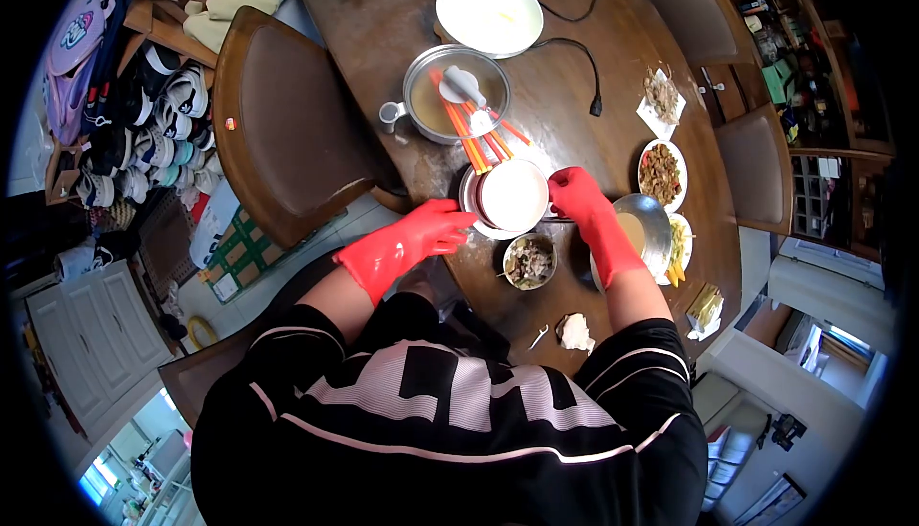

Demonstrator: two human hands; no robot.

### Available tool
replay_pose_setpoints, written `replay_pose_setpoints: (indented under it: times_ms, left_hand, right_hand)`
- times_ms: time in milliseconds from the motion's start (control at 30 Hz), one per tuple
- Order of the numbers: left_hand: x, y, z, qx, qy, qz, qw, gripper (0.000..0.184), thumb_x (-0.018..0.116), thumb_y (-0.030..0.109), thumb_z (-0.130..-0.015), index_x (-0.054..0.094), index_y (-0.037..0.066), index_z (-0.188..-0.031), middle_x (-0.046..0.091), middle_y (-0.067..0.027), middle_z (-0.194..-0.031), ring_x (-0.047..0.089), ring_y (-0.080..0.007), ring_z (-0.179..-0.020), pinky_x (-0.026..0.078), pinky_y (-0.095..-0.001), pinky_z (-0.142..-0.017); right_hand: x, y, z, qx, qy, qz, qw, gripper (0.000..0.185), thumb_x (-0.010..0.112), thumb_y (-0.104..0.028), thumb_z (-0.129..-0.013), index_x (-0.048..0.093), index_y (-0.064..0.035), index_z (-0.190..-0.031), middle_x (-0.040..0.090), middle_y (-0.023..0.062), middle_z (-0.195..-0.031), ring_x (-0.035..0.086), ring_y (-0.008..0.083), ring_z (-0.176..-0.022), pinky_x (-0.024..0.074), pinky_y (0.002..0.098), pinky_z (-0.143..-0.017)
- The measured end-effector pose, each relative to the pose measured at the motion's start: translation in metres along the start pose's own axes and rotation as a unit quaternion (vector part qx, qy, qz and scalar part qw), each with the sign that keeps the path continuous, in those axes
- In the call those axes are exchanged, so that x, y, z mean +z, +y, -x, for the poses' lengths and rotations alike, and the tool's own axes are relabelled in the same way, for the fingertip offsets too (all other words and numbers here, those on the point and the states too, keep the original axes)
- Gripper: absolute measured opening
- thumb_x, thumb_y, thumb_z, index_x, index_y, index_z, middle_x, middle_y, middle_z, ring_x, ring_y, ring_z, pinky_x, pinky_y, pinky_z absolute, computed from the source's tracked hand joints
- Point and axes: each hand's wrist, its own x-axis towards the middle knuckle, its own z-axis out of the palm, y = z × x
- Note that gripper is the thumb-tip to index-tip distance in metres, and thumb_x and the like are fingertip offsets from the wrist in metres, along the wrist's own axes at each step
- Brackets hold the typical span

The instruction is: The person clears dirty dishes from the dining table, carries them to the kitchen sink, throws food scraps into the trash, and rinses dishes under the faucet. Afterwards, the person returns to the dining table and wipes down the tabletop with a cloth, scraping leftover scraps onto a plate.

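Observation:
Both my hands wear red rubber gloves. Between them sits a white bowl (515,198), on top of other white dishes whose plate rim (469,193) shows at the left. My left hand (436,228) is at the left side of this stack, fingers stretched out and apart, fingertips at the rim. On the right side, my right hand (578,195) is closed near the bowl's edge; whatever its fingers hold is hidden. Just below the stack is a small bowl of food scraps (529,262). Above it, red-orange chopsticks (471,148) lean across a metal pot (421,105).
A large white dish (489,11) stands at the far end. To the right are a metal bowl (653,229) of pale liquid, a plate of cooked food (661,175) and a black power cord (595,81). Crumpled tissue (575,332) lies near me. A chair (292,124) is at the left.

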Motion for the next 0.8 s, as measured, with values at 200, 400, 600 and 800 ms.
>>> replay_pose_setpoints:
  times_ms: [200, 400, 600, 800]
  left_hand:
    - [0.022, 0.001, -0.011, -0.014, 0.022, -0.021, 0.999, 0.066, 0.076, 0.032, -0.090, 0.047, 0.012, -0.145, 0.058, -0.0130, -0.135, 0.057, -0.0298, -0.125, 0.049, -0.0464, -0.101]
    - [0.025, -0.014, -0.033, -0.008, 0.060, 0.040, 0.997, 0.056, 0.079, 0.020, -0.085, 0.050, 0.008, -0.131, 0.063, -0.0108, -0.125, 0.064, -0.0269, -0.115, 0.054, -0.0436, -0.093]
    - [0.024, -0.019, -0.050, 0.007, 0.065, 0.037, 0.997, 0.039, 0.074, 0.015, -0.088, 0.059, 0.006, -0.122, 0.067, -0.0100, -0.113, 0.067, -0.0231, -0.103, 0.056, -0.0389, -0.087]
    - [0.026, -0.020, -0.052, 0.008, 0.080, 0.069, 0.994, 0.035, 0.070, 0.013, -0.090, 0.059, 0.007, -0.123, 0.069, -0.0107, -0.113, 0.069, -0.0238, -0.103, 0.057, -0.0386, -0.085]
  right_hand:
    - [-0.008, 0.017, 0.007, -0.079, 0.067, -0.111, 0.988, 0.048, 0.071, -0.022, -0.091, 0.060, 0.0008, -0.131, 0.070, 0.0099, -0.110, 0.064, 0.0167, -0.095, 0.0514, 0.0314, -0.084]
    - [-0.037, -0.019, 0.085, -0.159, 0.103, -0.381, 0.905, 0.040, 0.067, -0.016, -0.097, 0.060, 0.0008, -0.132, 0.071, 0.0146, -0.119, 0.067, 0.0213, -0.109, 0.0515, 0.0323, -0.097]
    - [-0.031, 0.045, 0.132, -0.051, 0.036, -0.403, 0.913, 0.034, 0.063, -0.021, -0.101, 0.062, -0.0035, -0.130, 0.072, 0.0123, -0.116, 0.070, 0.0208, -0.098, 0.0576, 0.0336, -0.084]
    - [0.004, 0.092, 0.120, 0.061, 0.093, -0.372, 0.922, 0.041, 0.069, -0.027, -0.095, 0.064, -0.0051, -0.129, 0.072, 0.0090, -0.113, 0.069, 0.0188, -0.094, 0.0559, 0.0318, -0.080]
